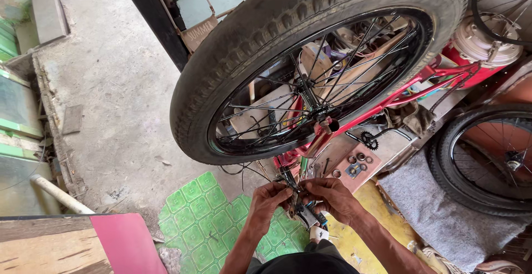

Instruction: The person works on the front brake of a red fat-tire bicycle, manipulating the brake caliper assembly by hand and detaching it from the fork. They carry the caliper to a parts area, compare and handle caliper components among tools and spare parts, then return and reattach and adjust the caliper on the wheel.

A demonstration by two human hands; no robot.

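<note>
Concrete floor, green tiles, both hands [302, 196] gripping greasy black bicycle part [296, 199], red frame [388, 105]

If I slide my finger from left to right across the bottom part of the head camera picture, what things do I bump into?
Pink board → green patterned tiles → left hand → right hand → yellow floor patch → grey cloth → small black bicycle wheel.

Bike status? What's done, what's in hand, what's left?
Done: the red frame is upended with the wheel mounted. In hand: left hand and right hand work a dark part at the frame's lower end. Left: loose nuts and rings and a small sprocket lie unfitted.
</note>
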